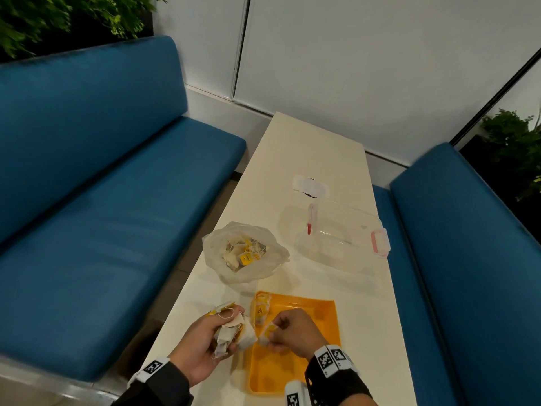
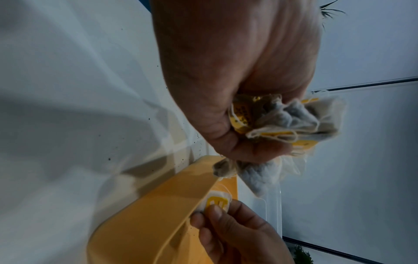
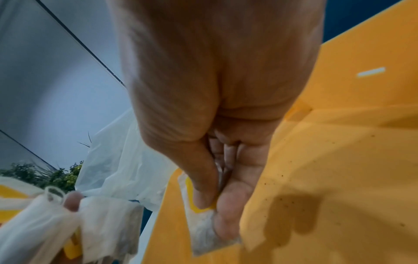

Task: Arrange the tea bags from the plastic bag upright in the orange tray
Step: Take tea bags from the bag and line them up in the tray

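The orange tray (image 1: 325,320) lies on the white table near its front edge, with a few tea bags (image 1: 261,310) standing along its far left corner. My left hand (image 1: 205,341) grips a bunch of tea bags (image 1: 231,335) just left of the tray; the same bunch (image 2: 291,121) fills the left wrist view. My right hand (image 1: 288,332) pinches a single tea bag (image 1: 268,334) with a yellow tag over the tray's left part, thumb against forefinger on that bag (image 3: 203,230). The open plastic bag (image 1: 244,253) with more tea bags sits behind the tray.
A clear plastic container (image 1: 336,238) with pink clips stands right of the plastic bag, and a white packet (image 1: 310,186) lies farther back. Blue benches (image 1: 87,200) run along both sides of the narrow table (image 1: 307,148). Plants stand at the back corners.
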Demonstrator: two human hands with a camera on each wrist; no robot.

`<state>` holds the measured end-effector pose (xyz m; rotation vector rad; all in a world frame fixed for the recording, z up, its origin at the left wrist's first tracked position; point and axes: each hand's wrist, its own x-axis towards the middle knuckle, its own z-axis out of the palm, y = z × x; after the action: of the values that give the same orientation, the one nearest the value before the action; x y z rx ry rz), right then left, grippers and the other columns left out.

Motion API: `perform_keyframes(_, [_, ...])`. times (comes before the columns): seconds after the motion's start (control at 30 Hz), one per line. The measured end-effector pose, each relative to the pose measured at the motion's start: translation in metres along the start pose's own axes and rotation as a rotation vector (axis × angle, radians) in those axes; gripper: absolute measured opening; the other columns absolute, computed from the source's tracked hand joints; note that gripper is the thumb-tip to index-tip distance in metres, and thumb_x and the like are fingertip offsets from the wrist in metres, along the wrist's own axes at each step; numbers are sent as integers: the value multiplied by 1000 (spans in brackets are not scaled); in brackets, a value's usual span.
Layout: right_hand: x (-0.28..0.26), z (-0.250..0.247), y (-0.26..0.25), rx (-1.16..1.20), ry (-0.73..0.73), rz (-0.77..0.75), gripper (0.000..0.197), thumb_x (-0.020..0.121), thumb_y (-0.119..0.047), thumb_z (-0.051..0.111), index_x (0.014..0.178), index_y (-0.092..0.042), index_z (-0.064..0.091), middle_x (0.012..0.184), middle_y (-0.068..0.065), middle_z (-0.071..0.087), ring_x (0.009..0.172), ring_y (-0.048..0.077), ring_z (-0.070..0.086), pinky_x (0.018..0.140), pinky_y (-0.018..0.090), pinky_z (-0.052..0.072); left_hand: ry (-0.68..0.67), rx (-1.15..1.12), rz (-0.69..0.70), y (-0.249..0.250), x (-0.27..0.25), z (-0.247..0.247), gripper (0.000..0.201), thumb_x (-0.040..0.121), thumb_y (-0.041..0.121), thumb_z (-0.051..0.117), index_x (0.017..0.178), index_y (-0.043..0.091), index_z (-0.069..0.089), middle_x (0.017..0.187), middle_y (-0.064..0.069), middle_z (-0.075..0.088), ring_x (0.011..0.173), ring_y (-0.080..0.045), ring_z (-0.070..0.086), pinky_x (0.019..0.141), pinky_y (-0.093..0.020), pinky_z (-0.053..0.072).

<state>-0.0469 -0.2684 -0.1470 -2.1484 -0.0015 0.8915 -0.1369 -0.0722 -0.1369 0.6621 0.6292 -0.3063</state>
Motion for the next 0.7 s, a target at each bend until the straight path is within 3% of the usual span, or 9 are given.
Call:
perform_keyframes(0.1, [8,3,-5,-54,-26,17,21,81,11,68,74,-9,64,79,17,68,66,22,73,67,35,62,9,-3,-10,0,1,0,18,91,15,64,102,4,73,87,-11,68,66,-19,60,44,-23,49])
perform_keyframes(0.27, [18,10,-8,-183,44,-50,24,75,3,66,64,-18,65,61,5,63,57,21,63,60,40,57,14,-5,-30,-3,3,0,17,93,14,63,103,5,73,90,-13,68,69,-21,59,47,-24,49])
perform_keyframes(0.4, [21,17,-10,-198,137,-66,26,74,-1,68,61,-23,62,60,-2,62,53,16,61,52,29,52,-5,-2,-52,-6,4,1,16,93,14,63,103,5,72,89,-14,67,63,-21,59,45,-25,49])
perform_keyframes(0.53, [28,21,-9,-201,193,-35,18,63,-6,67,64,-23,60,65,-2,64,69,25,69,65,39,60,-19,-7,-48,-5,4,2,17,93,13,63,103,4,72,90,-14,66,63,-21,60,44,-25,48])
perform_keyframes(0.7, [30,24,-9,-198,258,-37,23,68,-5,70,75,-24,61,70,-11,59,69,8,57,55,13,43,-31,17,-58,-8,4,4,21,86,15,66,102,2,71,84,-14,65,61,-22,58,43,-24,46])
